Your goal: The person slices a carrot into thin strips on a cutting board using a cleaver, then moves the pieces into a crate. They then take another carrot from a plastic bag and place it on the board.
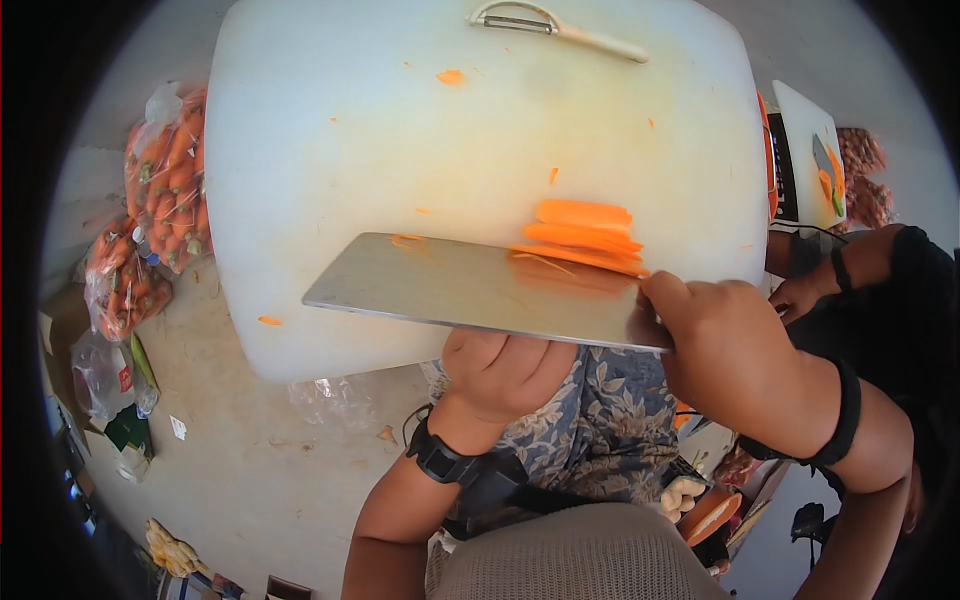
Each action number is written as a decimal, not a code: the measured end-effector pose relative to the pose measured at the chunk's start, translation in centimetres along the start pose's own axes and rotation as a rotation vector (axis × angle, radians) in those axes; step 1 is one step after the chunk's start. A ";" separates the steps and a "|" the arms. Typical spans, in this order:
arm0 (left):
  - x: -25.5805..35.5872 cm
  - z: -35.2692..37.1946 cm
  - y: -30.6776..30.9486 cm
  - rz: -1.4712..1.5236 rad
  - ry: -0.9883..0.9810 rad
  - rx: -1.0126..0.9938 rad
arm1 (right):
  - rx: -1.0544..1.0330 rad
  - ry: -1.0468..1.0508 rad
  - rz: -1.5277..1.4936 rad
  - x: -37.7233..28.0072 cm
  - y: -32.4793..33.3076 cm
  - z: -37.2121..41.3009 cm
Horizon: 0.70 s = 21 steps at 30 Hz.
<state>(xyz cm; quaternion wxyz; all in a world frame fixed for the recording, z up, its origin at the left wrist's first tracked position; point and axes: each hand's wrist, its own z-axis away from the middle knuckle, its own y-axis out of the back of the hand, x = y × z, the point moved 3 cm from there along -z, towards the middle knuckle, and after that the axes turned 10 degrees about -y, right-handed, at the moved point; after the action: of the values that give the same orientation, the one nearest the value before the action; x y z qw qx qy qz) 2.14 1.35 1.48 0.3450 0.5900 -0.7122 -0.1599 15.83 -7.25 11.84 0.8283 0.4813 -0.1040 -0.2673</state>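
Note:
My right hand (735, 345) is wrapped around the handle end of a wide cleaver (450, 290). The blade lies tilted over the near side of a large white cutting board (330, 180), with thin carrot shreds on its face. Orange carrot slices (585, 225) are stacked on the board against the blade's far edge. Below the near edge of the blade is my left hand (510, 375), its fingers curled in; the blade hides part of them, and whether they hold anything cannot be seen. A white vegetable peeler (590, 42) rests at the board's far side.
Small carrot scraps (450, 77) dot the board. To the left, clear bags of carrots (170, 200) stand on the floor. At right, another person's arm (865, 255) is near a second white board (805, 130) with a knife on it.

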 end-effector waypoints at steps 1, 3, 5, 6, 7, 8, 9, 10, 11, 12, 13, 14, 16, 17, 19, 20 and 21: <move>0.1 -0.2 0.1 -0.034 -0.003 -0.006 | 0.029 0.045 -0.048 -0.2 -0.4 -1.1; 0.2 -0.5 0.1 -0.015 -0.013 0.006 | 0.061 0.093 -0.096 -0.3 -1.1 -1.8; 0.1 -0.4 0.0 -0.019 -0.001 0.027 | 0.045 0.109 -0.132 -0.1 -1.4 -2.4; 0.1 -0.2 -0.2 -0.028 0.008 0.048 | 0.037 0.118 -0.130 0.0 -1.8 -2.4; 0.0 -0.1 -0.3 -0.034 0.008 0.072 | 0.069 0.120 -0.129 0.0 -1.9 -2.3; 0.0 -0.2 -0.2 -0.039 0.005 0.075 | 0.105 0.121 -0.127 0.0 -1.9 -2.3; 0.0 -0.3 -0.2 -0.045 0.014 0.068 | 0.110 0.123 -0.126 0.0 -1.9 -2.2; 0.0 -0.3 -0.1 -0.053 0.022 0.060 | 0.109 0.116 -0.124 -0.1 -1.9 -2.3; 0.0 -0.5 0.0 -0.061 0.018 0.062 | 0.108 0.112 -0.122 -0.2 -1.9 -2.3; -0.2 -0.7 -0.1 -0.034 0.006 0.082 | 0.115 0.120 -0.123 -0.2 -1.9 -2.4; -0.3 -1.0 -0.1 -0.006 -0.009 0.102 | 0.139 0.108 -0.142 -0.2 -2.0 -2.5; -0.2 -1.2 0.1 -0.015 -0.020 0.104 | 0.165 0.097 -0.160 0.0 -2.0 -2.5; 0.0 -1.7 0.3 0.010 0.000 0.077 | 0.188 0.120 -0.179 0.3 -1.9 -2.6; -0.1 -1.7 0.2 0.001 -0.013 0.083 | 0.195 0.139 -0.193 0.3 -1.7 -2.6; -0.2 -1.2 -0.2 -0.038 -0.058 0.122 | 0.209 0.133 -0.148 0.3 -1.0 -2.2; -0.3 -1.2 -0.4 -0.046 -0.066 0.129 | 0.207 0.121 -0.105 0.3 -0.8 -2.0; -0.4 -1.2 -0.5 -0.034 -0.068 0.126 | 0.218 0.123 -0.103 0.4 -0.8 -1.6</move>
<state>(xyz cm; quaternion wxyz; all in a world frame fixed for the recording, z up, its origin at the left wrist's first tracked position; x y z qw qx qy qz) 3.36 1.84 1.84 0.2801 0.6167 -0.7222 -0.1406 16.61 -6.62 10.34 0.7610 0.5887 -0.0565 -0.2666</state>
